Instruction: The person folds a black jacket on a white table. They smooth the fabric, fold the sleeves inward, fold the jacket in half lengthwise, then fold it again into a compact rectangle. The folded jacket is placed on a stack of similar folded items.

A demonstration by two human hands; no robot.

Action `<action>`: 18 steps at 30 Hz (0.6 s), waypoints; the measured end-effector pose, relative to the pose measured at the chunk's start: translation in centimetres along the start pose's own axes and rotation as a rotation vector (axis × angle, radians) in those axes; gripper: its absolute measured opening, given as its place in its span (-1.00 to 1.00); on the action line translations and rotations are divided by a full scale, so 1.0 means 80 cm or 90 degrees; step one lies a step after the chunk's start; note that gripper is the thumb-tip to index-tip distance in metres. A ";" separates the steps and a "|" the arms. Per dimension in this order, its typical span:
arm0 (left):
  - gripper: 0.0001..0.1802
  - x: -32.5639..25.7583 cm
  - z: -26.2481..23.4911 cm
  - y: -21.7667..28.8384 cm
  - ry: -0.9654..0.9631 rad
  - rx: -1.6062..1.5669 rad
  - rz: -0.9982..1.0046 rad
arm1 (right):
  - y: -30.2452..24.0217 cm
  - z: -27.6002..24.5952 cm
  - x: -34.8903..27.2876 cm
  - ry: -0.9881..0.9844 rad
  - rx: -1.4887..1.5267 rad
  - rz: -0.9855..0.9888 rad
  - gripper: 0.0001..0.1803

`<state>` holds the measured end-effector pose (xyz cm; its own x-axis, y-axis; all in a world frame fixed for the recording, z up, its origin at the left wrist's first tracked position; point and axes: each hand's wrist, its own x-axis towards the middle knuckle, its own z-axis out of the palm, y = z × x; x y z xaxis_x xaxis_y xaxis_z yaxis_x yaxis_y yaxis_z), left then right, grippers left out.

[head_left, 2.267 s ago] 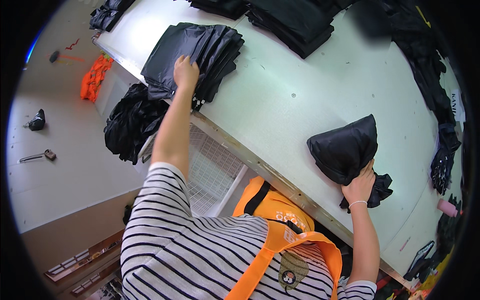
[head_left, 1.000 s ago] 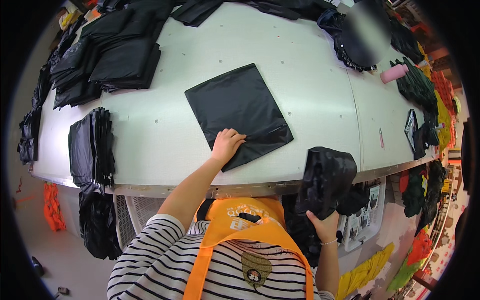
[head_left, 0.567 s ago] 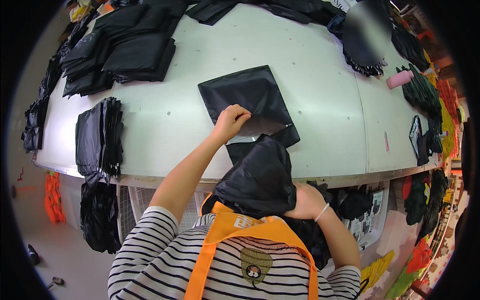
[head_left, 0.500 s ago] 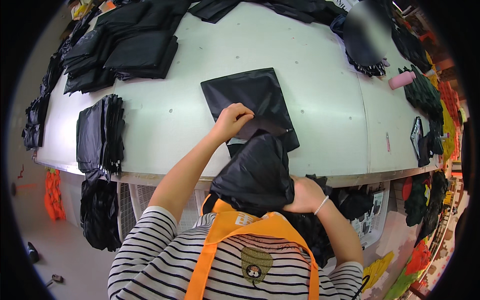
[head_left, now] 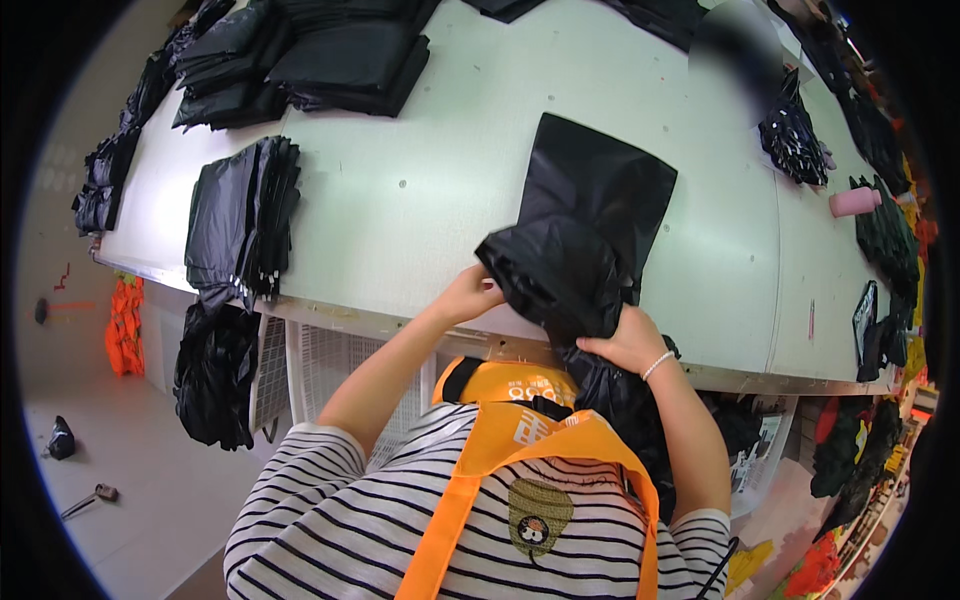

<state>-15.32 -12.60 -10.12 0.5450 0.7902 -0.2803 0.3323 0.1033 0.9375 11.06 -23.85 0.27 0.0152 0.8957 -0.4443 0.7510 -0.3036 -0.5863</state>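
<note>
In front of me a flat black folded fabric piece [head_left: 610,165] lies on the table, its far part smooth and squared. A bunched piece of thin, shiny black fabric [head_left: 560,265] covers its near end. Against the left edge of the bunch is my left hand [head_left: 470,297], its fingers curled and partly hidden by the fabric. My right hand [head_left: 622,342] grips the gathered fabric near the table's front edge, thumb on top. More black fabric hangs below that hand towards my lap. I cannot tell whether the bunch and the flat piece are joined.
Stacks of folded black fabric [head_left: 350,65] lie at the far left of the pale table [head_left: 400,230]. A nearer black pile [head_left: 240,215] overhangs the front edge. White baskets [head_left: 345,370] stand beneath. At right are a pink bottle [head_left: 856,202] and a blurred person [head_left: 735,60].
My view has shifted, moving table things rightward. My left hand has gone from above the flat piece to the bunch's left edge. The bunched fabric now lies over the flat piece's near end.
</note>
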 end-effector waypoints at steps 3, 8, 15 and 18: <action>-0.54 0.034 0.028 0.009 0.033 0.075 -0.075 | 0.010 0.003 0.014 0.042 0.009 0.051 -0.30; -0.62 0.094 0.056 -0.001 0.198 0.070 0.132 | 0.009 -0.018 0.023 0.049 0.000 0.042 -0.32; -0.80 0.082 0.027 0.086 0.118 0.111 0.037 | 0.019 -0.026 0.013 0.037 -0.082 0.133 -0.29; -0.87 0.062 0.025 0.111 0.180 0.300 0.171 | 0.019 -0.035 0.004 0.015 -0.127 0.145 -0.32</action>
<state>-8.14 -8.98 -3.56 0.4523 0.8883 0.0793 0.5515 -0.3485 0.7579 14.05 -23.10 1.12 0.2118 0.8195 -0.5325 0.8414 -0.4301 -0.3272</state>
